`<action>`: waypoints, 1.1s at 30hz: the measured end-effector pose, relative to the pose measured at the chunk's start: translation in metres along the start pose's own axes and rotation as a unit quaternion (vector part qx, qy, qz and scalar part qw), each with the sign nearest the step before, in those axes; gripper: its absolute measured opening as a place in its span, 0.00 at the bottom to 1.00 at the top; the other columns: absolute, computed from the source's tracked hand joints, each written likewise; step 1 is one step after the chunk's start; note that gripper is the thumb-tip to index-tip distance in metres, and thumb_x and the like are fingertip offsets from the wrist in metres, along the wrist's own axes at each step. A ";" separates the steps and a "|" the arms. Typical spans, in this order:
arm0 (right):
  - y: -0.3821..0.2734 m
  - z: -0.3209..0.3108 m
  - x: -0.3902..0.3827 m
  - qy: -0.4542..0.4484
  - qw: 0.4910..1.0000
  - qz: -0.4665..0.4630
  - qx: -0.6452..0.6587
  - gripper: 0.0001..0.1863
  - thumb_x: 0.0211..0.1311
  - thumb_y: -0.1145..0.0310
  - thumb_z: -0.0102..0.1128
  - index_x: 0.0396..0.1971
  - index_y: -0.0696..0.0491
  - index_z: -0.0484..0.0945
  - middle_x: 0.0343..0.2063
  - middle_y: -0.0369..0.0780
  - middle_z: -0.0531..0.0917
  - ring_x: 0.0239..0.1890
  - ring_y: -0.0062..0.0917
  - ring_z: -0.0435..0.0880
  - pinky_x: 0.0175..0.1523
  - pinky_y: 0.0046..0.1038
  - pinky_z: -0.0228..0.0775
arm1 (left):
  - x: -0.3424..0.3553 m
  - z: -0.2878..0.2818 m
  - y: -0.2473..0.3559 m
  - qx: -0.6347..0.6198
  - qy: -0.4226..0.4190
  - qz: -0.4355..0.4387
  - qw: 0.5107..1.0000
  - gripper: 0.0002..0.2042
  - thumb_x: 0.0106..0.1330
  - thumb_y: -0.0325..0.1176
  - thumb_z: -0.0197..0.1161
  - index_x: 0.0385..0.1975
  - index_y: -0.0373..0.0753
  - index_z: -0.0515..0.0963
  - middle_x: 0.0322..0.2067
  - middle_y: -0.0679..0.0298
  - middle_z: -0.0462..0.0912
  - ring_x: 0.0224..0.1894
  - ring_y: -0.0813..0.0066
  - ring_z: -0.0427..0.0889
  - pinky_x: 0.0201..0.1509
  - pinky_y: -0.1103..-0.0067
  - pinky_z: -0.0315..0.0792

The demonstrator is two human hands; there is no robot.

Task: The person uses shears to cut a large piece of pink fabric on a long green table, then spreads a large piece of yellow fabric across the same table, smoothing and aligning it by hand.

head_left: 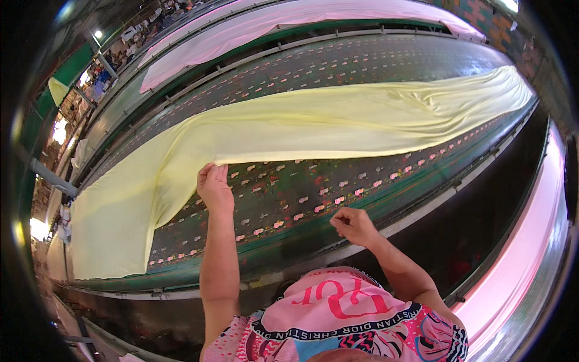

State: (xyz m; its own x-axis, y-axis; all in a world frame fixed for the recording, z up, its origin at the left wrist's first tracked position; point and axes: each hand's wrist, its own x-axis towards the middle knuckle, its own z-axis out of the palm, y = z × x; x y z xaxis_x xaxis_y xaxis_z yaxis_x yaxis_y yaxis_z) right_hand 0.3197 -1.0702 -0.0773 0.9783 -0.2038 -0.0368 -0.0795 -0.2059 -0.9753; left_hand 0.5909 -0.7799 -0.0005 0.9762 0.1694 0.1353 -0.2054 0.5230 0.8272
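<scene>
A long pale yellow cloth (301, 125) lies in folds along a dark printing table (283, 193), its left end spread flatter down to the near edge. My left hand (216, 184) pinches the near edge of the cloth, left of the middle, where the fabric bends toward the flat part. Over the near side of the table hovers my right hand (354, 225), apart from the cloth. Its fingers are curled in, and nothing shows between them.
Rows of small pink and white printed marks (339, 200) cover the tabletop. Pink cloth (241, 36) lies on a parallel table beyond, and more pink cloth (512, 277) on one at the right. A dark gap (446, 241) runs along the near table edge.
</scene>
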 end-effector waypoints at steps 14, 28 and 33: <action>-0.005 -0.167 0.209 0.136 0.803 -0.057 0.577 0.19 0.80 0.70 0.54 0.66 0.52 0.73 0.63 0.41 0.81 0.67 0.37 0.80 0.72 0.44 0.72 | -0.131 0.138 -0.140 -0.142 -0.172 -0.383 0.896 0.26 0.81 0.54 0.52 0.70 0.44 0.71 0.66 0.56 0.80 0.67 0.56 0.79 0.63 0.56 0.79; 0.064 -0.388 0.203 -0.063 0.839 -0.046 -0.538 0.39 0.68 0.65 0.61 0.79 0.48 0.62 0.47 0.49 0.90 0.46 0.45 0.90 0.54 0.46 0.83 | -0.122 0.426 -0.116 -0.334 -0.182 -0.171 0.909 0.18 0.84 0.38 0.53 0.67 0.39 0.75 0.66 0.60 0.81 0.70 0.62 0.77 0.78 0.59 0.68; 0.099 -0.439 0.287 -0.012 0.801 -0.040 -0.597 0.35 0.68 0.67 0.60 0.76 0.47 0.69 0.45 0.47 0.90 0.46 0.44 0.90 0.55 0.47 0.81 | -0.149 0.454 -0.068 -0.336 -0.208 -0.105 0.912 0.20 0.85 0.36 0.51 0.70 0.37 0.73 0.69 0.57 0.79 0.72 0.60 0.75 0.79 0.55 0.66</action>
State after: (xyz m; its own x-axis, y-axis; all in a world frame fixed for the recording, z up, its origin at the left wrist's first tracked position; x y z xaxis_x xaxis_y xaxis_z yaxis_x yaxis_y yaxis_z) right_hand 0.5085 -1.5690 -0.0893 0.9916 -0.1295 -0.0024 -0.1293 -0.9890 -0.0715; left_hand 0.4910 -1.2201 0.1712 0.9117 -0.2531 0.3237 0.1305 0.9253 0.3560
